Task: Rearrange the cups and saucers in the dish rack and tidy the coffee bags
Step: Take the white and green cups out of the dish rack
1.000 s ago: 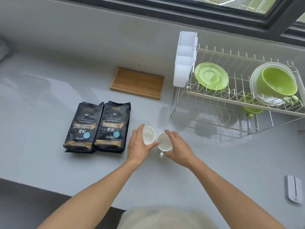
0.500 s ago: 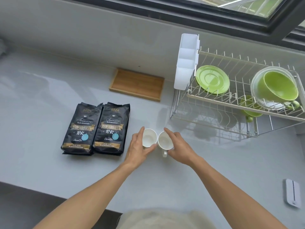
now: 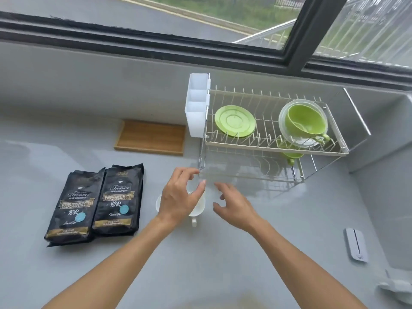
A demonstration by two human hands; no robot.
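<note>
Two white cups stand side by side on the grey counter; the right cup [image 3: 199, 208] shows its handle, the left cup [image 3: 158, 203] is mostly hidden behind my left hand [image 3: 180, 197], which hovers over them with fingers loosely spread. My right hand [image 3: 234, 205] hangs free to the right of the cups, holding nothing. Two black coffee bags [image 3: 95, 204] lie flat side by side at the left. In the wire dish rack [image 3: 274, 148], the upper tier holds a green saucer [image 3: 234, 121] and a green cup [image 3: 305, 121] inside a clear bowl. Another green cup [image 3: 291, 155] sits on the lower tier.
A white cutlery holder [image 3: 197, 105] hangs on the rack's left end. A wooden tray [image 3: 151, 137] lies against the back wall. A small grey device [image 3: 356, 244] lies at the right, near a sink edge. A window runs along the back.
Both hands have let go of the white cups and lifted away from them. The cups stay on the counter. The camera has tilted up, showing the window.
</note>
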